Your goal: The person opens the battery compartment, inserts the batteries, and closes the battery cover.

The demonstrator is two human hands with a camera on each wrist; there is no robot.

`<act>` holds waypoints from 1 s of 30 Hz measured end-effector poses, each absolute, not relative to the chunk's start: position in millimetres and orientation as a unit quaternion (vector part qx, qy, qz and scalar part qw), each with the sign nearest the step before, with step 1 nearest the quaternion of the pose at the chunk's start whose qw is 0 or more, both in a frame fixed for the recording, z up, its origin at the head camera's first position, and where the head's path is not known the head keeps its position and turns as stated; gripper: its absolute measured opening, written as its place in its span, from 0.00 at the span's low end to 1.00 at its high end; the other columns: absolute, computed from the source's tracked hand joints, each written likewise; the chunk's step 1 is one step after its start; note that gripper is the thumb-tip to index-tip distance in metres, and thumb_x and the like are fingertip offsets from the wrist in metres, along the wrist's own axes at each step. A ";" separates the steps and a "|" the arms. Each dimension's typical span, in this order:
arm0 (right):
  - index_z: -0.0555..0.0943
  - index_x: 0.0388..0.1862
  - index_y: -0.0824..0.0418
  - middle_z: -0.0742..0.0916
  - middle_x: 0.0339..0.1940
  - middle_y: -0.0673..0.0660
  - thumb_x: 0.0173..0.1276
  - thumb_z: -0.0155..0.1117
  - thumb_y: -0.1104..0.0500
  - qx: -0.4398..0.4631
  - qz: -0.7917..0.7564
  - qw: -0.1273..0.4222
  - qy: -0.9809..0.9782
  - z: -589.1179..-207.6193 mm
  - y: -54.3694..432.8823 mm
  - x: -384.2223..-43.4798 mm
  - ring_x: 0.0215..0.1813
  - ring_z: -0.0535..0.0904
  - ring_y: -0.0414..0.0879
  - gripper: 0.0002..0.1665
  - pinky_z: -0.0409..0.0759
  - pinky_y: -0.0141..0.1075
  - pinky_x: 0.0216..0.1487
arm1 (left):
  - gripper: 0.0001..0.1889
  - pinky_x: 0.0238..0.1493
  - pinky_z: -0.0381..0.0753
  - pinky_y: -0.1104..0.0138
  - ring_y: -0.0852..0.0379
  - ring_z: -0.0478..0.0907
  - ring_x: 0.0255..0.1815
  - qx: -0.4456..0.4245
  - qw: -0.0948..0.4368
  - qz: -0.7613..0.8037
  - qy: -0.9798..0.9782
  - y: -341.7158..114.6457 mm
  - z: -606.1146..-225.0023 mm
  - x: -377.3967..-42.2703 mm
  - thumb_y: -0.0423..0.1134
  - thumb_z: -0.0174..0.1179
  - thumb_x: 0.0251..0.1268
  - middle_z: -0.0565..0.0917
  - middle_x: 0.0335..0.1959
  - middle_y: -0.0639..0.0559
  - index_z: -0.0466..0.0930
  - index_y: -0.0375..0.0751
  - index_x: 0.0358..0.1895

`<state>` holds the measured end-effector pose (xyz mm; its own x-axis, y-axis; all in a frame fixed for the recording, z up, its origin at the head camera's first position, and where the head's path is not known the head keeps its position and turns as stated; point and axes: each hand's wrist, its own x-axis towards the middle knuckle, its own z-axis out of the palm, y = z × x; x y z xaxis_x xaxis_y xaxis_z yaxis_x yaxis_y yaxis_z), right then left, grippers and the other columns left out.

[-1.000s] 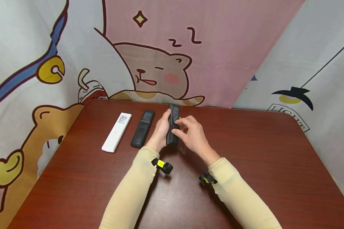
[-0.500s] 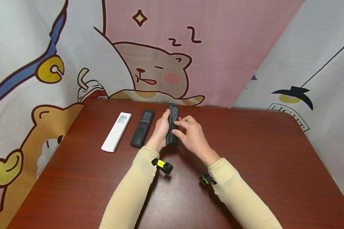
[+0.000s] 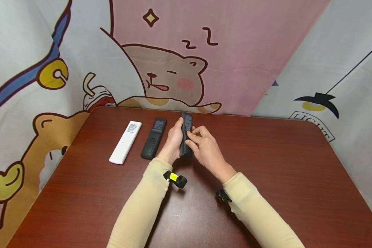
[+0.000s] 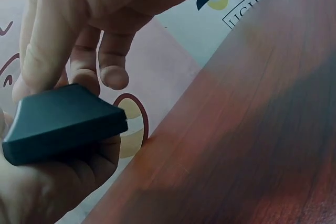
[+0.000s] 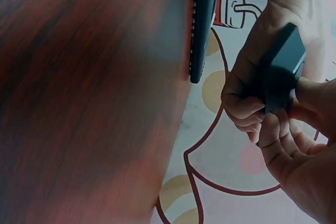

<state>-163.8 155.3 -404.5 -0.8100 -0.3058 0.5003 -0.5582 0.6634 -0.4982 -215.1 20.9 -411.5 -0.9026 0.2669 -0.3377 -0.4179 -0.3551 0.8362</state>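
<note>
A black remote control is held back side up above the table, its printed label at the far end. My left hand grips it from the left and below, thumb along its edge. My right hand is bent over its right side, with thumb and forefinger on the back near the middle. In the left wrist view the near end of the remote control hides the contact of the fingers. The right wrist view shows the remote control between both hands, fingertips at its edge.
On the reddish-brown table, a second black remote lies back up left of my hands. Farther left lies a white remote, also back up. A cartoon-printed curtain hangs behind the table's far edge.
My right hand has shifted very slightly, its fingers still on the back of the remote control. The left hand keeps its grip, and the two remotes on the table stay put.
</note>
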 end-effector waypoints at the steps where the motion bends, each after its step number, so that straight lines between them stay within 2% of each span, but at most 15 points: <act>1: 0.83 0.60 0.70 0.80 0.48 0.62 0.71 0.70 0.64 0.247 0.323 0.191 -0.894 -405.0 155.2 -163.5 0.51 0.84 0.54 0.20 0.84 0.46 0.50 | 0.34 0.28 0.78 0.69 0.59 0.74 0.26 -0.074 0.208 0.819 0.529 21.0 -411.9 -215.2 0.60 0.34 0.84 0.77 0.32 0.50 0.76 0.29 0.56; 7: 0.81 0.63 0.71 0.79 0.49 0.62 0.74 0.66 0.63 0.259 0.285 0.164 -0.908 -407.1 154.8 -162.5 0.56 0.81 0.55 0.21 0.81 0.46 0.52 | 0.33 0.27 0.78 0.68 0.59 0.73 0.25 -0.090 0.201 0.811 0.542 20.2 -414.8 -214.9 0.60 0.34 0.84 0.76 0.30 0.51 0.78 0.32 0.50; 13: 0.79 0.64 0.71 0.79 0.52 0.62 0.75 0.65 0.63 0.259 0.296 0.146 -0.908 -409.0 154.7 -163.2 0.56 0.80 0.55 0.22 0.80 0.48 0.56 | 0.33 0.29 0.78 0.67 0.58 0.74 0.28 -0.092 0.187 0.803 0.558 20.4 -414.6 -215.0 0.59 0.33 0.85 0.76 0.33 0.49 0.78 0.33 0.49; 22: 0.79 0.67 0.67 0.80 0.52 0.64 0.74 0.66 0.61 0.218 0.342 0.147 -0.902 -406.8 159.9 -160.8 0.52 0.82 0.56 0.24 0.82 0.49 0.50 | 0.31 0.33 0.78 0.67 0.58 0.75 0.31 -0.089 0.190 0.818 0.536 26.1 -409.4 -217.7 0.60 0.34 0.85 0.76 0.37 0.48 0.78 0.36 0.49; 30: 0.79 0.69 0.63 0.81 0.49 0.64 0.74 0.67 0.60 0.190 0.376 0.122 -0.899 -408.5 160.5 -158.8 0.42 0.79 0.54 0.25 0.79 0.45 0.41 | 0.32 0.31 0.76 0.66 0.58 0.73 0.31 -0.092 0.185 0.824 0.528 26.8 -410.1 -216.3 0.61 0.33 0.85 0.75 0.38 0.49 0.78 0.37 0.52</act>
<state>-158.8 160.5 -408.5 -0.8983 -0.2498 0.3615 -0.4328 0.6455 -0.6293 -216.3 26.8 -410.1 -0.9145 0.2087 -0.3466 -0.4020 -0.3732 0.8361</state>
